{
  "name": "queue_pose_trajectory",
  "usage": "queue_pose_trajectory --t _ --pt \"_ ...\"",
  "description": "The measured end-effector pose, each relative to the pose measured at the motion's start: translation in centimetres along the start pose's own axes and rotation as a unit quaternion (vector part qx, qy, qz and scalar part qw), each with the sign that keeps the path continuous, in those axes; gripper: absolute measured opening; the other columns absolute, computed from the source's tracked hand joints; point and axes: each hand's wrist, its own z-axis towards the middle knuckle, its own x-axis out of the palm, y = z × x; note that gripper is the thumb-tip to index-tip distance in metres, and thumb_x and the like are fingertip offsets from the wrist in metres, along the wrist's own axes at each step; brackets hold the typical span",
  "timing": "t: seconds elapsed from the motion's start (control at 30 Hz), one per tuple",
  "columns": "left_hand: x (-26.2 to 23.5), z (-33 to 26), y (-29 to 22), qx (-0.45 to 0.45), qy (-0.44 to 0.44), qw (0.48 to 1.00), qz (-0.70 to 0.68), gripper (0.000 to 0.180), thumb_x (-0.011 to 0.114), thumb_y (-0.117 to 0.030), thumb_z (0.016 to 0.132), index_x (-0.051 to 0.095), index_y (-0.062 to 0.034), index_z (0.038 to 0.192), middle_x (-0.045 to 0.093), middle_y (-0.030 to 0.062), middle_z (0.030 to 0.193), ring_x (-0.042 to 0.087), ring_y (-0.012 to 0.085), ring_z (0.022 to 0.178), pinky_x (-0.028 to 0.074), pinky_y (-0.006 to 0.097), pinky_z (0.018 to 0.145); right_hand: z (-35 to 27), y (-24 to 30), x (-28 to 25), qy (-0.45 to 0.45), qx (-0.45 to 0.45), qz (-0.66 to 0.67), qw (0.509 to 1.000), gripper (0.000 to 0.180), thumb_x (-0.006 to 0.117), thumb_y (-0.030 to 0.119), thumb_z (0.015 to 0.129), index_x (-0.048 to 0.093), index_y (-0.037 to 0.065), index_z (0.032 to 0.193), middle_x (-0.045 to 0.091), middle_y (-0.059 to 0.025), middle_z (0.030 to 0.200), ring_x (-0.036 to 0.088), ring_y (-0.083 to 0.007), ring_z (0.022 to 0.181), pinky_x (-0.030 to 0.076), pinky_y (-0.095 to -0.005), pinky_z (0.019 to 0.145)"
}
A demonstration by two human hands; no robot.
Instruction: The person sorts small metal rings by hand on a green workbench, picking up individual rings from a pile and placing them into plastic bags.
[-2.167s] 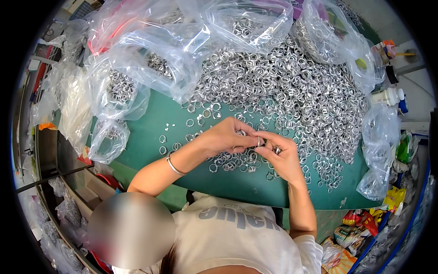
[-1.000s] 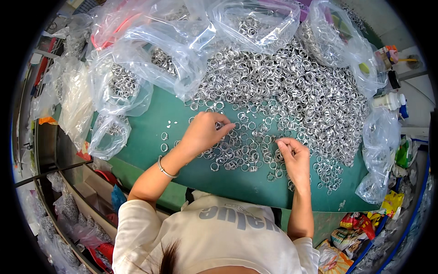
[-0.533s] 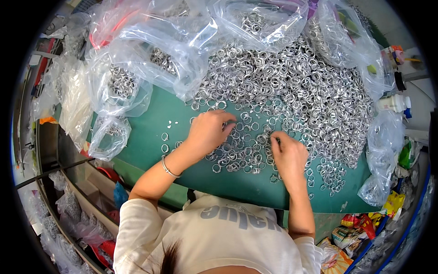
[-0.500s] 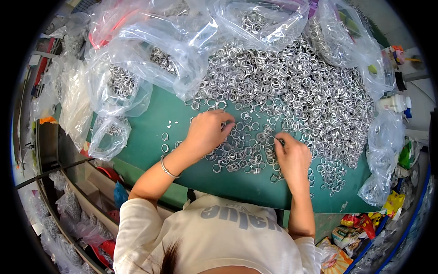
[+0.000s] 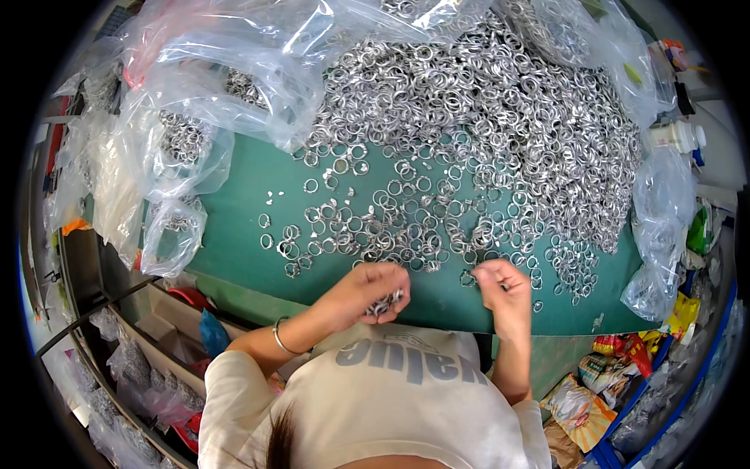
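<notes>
At lower centre, our left hand is curled around a ring cluster; we cannot tell our right hand's grip. We judge this step as gathering; next calls for pinching 1 of the loose rings, mid-frame.

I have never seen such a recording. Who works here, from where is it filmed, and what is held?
No machine is here: a person works bare-handed. The camera is worn on the head and looks down; its wide lens bends straight edges. On the green table lie a large heap of silvery rings and a looser scatter nearer the person. Clear bags lie around the heap. The left hand holds several rings in curled fingers; the right hand is by the scatter's near edge, and whether it holds anything is unclear.
</notes>
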Motion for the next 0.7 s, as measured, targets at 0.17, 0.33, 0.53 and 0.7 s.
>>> queue_pose_trajectory --t 0.17,0.33,0.53,0.7 --pt "1.5 1.0 -0.8 0.405 -0.204 0.693 0.561 0.011 0.063 -0.004 0.08 0.063 0.0002 0.09 0.058 0.0118 0.075 0.056 0.027 0.055 0.046 0.033 0.051 1.6 1.6 2.9 -0.049 -0.239 -0.286 0.927 0.013 0.068 0.004 0.078 0.067 0.006 0.091 0.049 -0.0043 0.057 0.042 -0.013 0.044 0.032 -0.0269 0.043" --pt "1.8 3.6 -3.5 0.346 -0.281 0.592 0.671 0.008 0.063 -0.007 0.08 0.065 -0.0035 0.087 0.058 0.0099 0.078 0.059 0.0309 0.06 0.047 0.038 0.053 3.8 2.7 4.6 -0.079 -0.305 -0.415 0.853 0.014 0.068 0.013 0.079 0.067 0.008 0.091 0.061 -0.0096 0.069 0.057 -0.0301 0.053 0.042 -0.0382 0.047" --pt "1.1 4.7 -3.8 0.309 -0.25 0.555 0.731 0.008 0.065 -0.012 0.08 0.067 -0.0048 0.084 0.057 0.0093 0.076 0.059 0.0314 0.06 0.047 0.04 0.053 2.6 1.6 1.8 -0.107 -0.271 -0.335 0.896 0.007 0.064 0.012 0.083 0.066 0.005 0.085 0.058 -0.0111 0.059 0.057 -0.0271 0.049 0.041 -0.035 0.044" --pt "0.5 4.3 -4.3 0.357 -0.273 0.627 0.637 0.008 0.067 -0.009 0.078 0.068 -0.0021 0.083 0.062 0.0111 0.076 0.06 0.0275 0.059 0.047 0.035 0.056 1.0 1.4 0.7 -0.09 -0.205 -0.335 0.915 0.01 0.068 0.008 0.079 0.067 0.007 0.089 0.047 -0.0078 0.049 0.042 -0.0185 0.039 0.033 -0.03 0.04"
